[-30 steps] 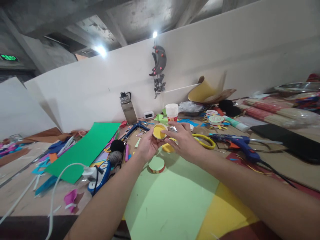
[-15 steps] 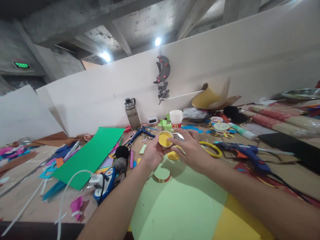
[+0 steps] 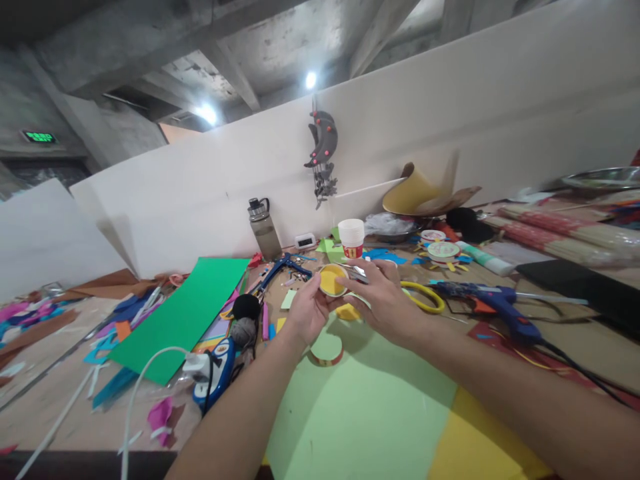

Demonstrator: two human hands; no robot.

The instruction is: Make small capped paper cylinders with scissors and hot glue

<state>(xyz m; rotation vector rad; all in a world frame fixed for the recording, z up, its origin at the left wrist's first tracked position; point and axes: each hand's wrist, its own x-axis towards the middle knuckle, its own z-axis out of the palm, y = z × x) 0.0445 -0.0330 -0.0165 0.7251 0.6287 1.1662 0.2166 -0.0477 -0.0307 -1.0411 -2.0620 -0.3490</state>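
Facing back toward the wearer, the yellow-faced disc (image 3: 331, 278) sits between the two hands, raised above the front part of the table (image 3: 190, 437). It is small, round and shallow, its flat yellow face set inside a thin, pale rim that catches a little light. The face points to the camera and somewhat upward; being round, it runs about equally in every direction, so a long axis cannot be singled out.

The left hand (image 3: 309, 312) has its fingers clamped on the disc, thumb along the left edge and other fingers beneath. The right hand (image 3: 383, 297) comes in from the other side, one fingertip meeting the yellow face near its right edge. A silvery metal tool (image 3: 359, 271) shows by its bent fingers — whether they are closed tightly on it, I cannot tell.

Just below the hands, a round piece with a pale green top (image 3: 327, 347) lies flat on a pale green sheet (image 3: 360, 407). Beyond the disc stand stacked white paper cups (image 3: 351, 233); a yellow loop (image 3: 427, 300) lies beside the right hand.
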